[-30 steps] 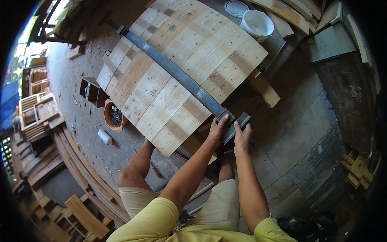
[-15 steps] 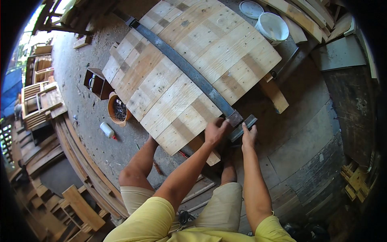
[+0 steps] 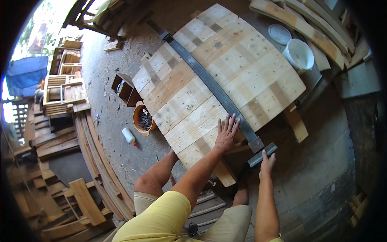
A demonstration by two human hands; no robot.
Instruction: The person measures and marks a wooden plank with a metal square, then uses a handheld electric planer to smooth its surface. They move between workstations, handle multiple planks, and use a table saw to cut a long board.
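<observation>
A wide panel of pale wooden boards (image 3: pixel 181 105) lies in front of me, dotted with small dark nail or screw marks. Across its top runs a long grey metal bar clamp (image 3: pixel 209 82), from the far edge to just past the near one. My left hand (image 3: pixel 227 137) rests on the panel's near edge beside the clamp bar, fingers spread and holding nothing. At the clamp's near end, my right hand (image 3: pixel 267 164) is closed around a short grey metal crossbar (image 3: pixel 255 159). The fingers' undersides are hidden.
Wooden supports (image 3: pixel 296 125) show under the panel. To its left stand an orange bucket (image 3: pixel 139 128) of dark bits, a brown box (image 3: pixel 130 93) and a white bottle (image 3: pixel 129 136). A white bucket (image 3: pixel 299 55) and curved timbers (image 3: pixel 298 20) are at far right. Stacked wood (image 3: pixel 86 201) lies left.
My left hand has let go of the clamp's near end and now lies flat on the panel. My right hand stays on the crossbar. The whole view has shifted.
</observation>
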